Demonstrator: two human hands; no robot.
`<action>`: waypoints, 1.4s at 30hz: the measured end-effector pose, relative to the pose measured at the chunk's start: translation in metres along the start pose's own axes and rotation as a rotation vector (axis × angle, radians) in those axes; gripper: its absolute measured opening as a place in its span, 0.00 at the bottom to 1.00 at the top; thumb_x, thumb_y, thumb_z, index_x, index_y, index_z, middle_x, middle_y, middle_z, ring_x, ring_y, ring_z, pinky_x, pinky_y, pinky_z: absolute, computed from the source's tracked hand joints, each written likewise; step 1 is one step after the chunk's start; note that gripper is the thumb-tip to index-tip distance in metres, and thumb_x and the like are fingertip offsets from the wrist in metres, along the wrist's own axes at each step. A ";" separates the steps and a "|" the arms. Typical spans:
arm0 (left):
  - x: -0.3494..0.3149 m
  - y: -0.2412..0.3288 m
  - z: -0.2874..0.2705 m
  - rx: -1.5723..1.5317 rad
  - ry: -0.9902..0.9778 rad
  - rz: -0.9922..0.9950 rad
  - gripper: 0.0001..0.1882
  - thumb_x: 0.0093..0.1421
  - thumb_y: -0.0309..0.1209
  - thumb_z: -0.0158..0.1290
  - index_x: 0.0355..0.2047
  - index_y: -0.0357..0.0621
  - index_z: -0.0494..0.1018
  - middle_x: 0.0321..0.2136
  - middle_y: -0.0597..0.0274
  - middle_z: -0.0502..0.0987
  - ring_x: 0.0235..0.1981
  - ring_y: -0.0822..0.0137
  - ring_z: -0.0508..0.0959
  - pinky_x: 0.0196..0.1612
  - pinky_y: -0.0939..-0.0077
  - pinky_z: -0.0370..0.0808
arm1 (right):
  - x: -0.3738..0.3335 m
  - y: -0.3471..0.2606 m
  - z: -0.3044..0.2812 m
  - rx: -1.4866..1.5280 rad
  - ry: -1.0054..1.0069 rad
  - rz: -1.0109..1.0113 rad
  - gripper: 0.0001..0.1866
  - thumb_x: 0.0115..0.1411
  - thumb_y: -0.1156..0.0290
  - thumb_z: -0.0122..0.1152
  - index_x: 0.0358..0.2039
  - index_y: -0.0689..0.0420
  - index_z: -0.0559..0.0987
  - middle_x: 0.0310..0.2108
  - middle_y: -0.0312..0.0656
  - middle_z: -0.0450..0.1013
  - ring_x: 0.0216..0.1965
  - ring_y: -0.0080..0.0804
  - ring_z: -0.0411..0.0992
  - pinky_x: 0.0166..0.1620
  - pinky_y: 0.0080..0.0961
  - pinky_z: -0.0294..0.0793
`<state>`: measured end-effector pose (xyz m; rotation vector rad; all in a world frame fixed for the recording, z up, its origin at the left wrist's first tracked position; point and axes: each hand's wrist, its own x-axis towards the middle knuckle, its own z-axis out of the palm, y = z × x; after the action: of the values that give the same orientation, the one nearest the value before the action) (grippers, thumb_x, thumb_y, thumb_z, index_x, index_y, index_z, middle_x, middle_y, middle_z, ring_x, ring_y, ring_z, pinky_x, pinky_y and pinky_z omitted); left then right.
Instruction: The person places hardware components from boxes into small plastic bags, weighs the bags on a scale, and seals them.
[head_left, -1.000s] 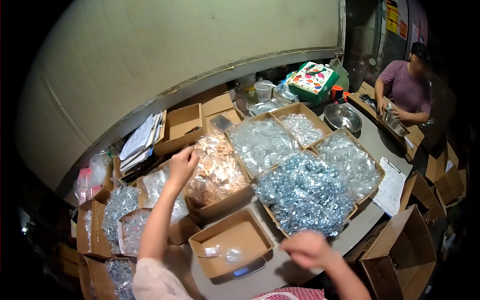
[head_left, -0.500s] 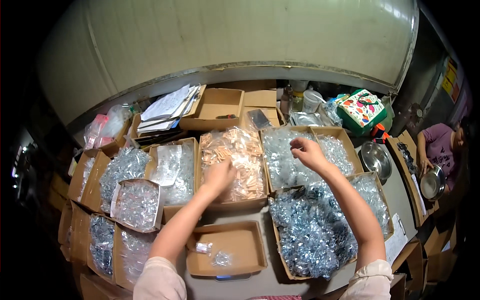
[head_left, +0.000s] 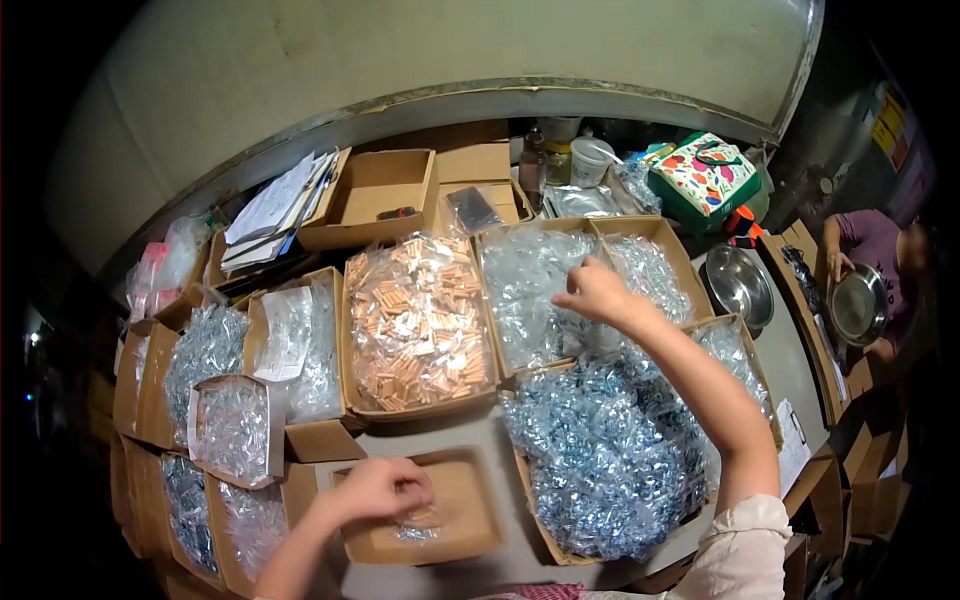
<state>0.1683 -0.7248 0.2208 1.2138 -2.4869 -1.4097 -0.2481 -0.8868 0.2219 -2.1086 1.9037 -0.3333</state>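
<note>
My left hand (head_left: pixel 385 490) is over the shallow cardboard tray (head_left: pixel 470 548), its fingers curled and smeared by motion. Just under its fingertips a small tan patch (head_left: pixel 428 515) shows, perhaps a packet, beside a clear packet of small parts (head_left: pixel 415 533) on the tray floor. My right hand (head_left: pixel 597 292) hovers above a box of clear bags (head_left: pixel 535 290), thumb apart from bent fingers, with nothing visible between them. Left of that box, a lined carton holds many packets of copper-coloured tubes (head_left: pixel 420 320). In front of my right forearm lies a heap of bluish metal-part packets (head_left: pixel 610 450).
More cartons of bagged parts (head_left: pixel 235 425) crowd the left. Papers (head_left: pixel 275 215), a brown box (head_left: pixel 370 200), a dark phone-like slab (head_left: pixel 472 210) and a patterned bag (head_left: pixel 705 185) line the back. A steel bowl (head_left: pixel 738 285) stands right, near another person holding a metal pan (head_left: pixel 858 305).
My left hand has moved from the copper-coloured packets toward me, over the shallow tray. My right hand stays above the clear bags. The view has shifted, and the other person's pan has tilted.
</note>
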 end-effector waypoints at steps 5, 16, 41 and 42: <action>0.007 0.003 0.023 -0.168 0.196 0.160 0.08 0.60 0.31 0.55 0.36 0.41 0.79 0.40 0.56 0.79 0.42 0.60 0.78 0.47 0.70 0.74 | 0.003 0.010 0.004 -0.014 0.171 -0.185 0.05 0.46 0.75 0.58 0.24 0.61 0.79 0.30 0.52 0.74 0.35 0.50 0.74 0.41 0.37 0.73; 0.042 0.049 0.043 -1.629 0.171 0.028 0.38 0.61 0.42 0.58 0.66 0.49 0.54 0.47 0.47 0.73 0.43 0.54 0.78 0.34 0.62 0.81 | -0.094 -0.079 -0.060 0.828 -0.441 -0.327 0.15 0.62 0.68 0.60 0.47 0.61 0.76 0.35 0.41 0.78 0.37 0.26 0.77 0.45 0.26 0.76; -0.002 0.014 0.071 -0.913 0.769 -0.134 0.11 0.63 0.26 0.51 0.44 0.33 0.73 0.40 0.52 0.78 0.38 0.67 0.79 0.39 0.77 0.78 | -0.074 0.144 -0.057 1.118 0.204 0.317 0.15 0.53 0.84 0.54 0.43 0.66 0.77 0.34 0.41 0.74 0.32 0.29 0.75 0.36 0.28 0.78; 0.004 0.044 0.065 -1.084 0.683 -0.112 0.13 0.65 0.30 0.51 0.47 0.33 0.71 0.39 0.50 0.78 0.38 0.66 0.79 0.34 0.76 0.80 | -0.085 0.108 -0.067 1.183 0.093 0.236 0.17 0.54 0.84 0.55 0.45 0.65 0.76 0.36 0.42 0.75 0.35 0.29 0.75 0.39 0.28 0.79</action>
<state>0.1136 -0.6683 0.2140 1.2152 -0.9559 -1.5977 -0.3811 -0.8156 0.2475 -1.0726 1.3632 -1.1526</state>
